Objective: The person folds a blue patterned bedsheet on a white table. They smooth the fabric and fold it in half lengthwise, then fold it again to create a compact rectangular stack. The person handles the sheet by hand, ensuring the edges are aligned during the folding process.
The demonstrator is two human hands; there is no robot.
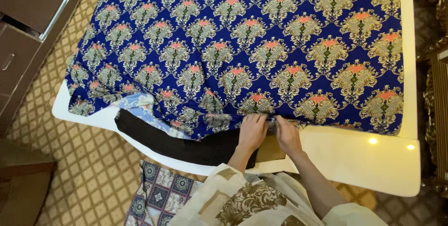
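Observation:
A large blue cloth point(252, 39) with a gold and red ornamental pattern covers most of a white table point(364, 156). Both my hands meet at its near hem, close together. My left hand point(252, 132) pinches the hem with fingers closed on the fabric. My right hand point(287, 135) grips the same edge just to the right. A black cloth point(182, 144) lies under the blue one at the near left, and a small brown piece point(270, 152) shows beneath my hands.
A light blue patterned fabric point(140, 104) peeks out at the cloth's left corner. The floor point(79, 160) has a beige lattice pattern. Dark wooden cabinets point(23, 16) stand at the left, carved wooden furniture point(436, 95) at the right. A patterned cloth point(161, 195) hangs by my body.

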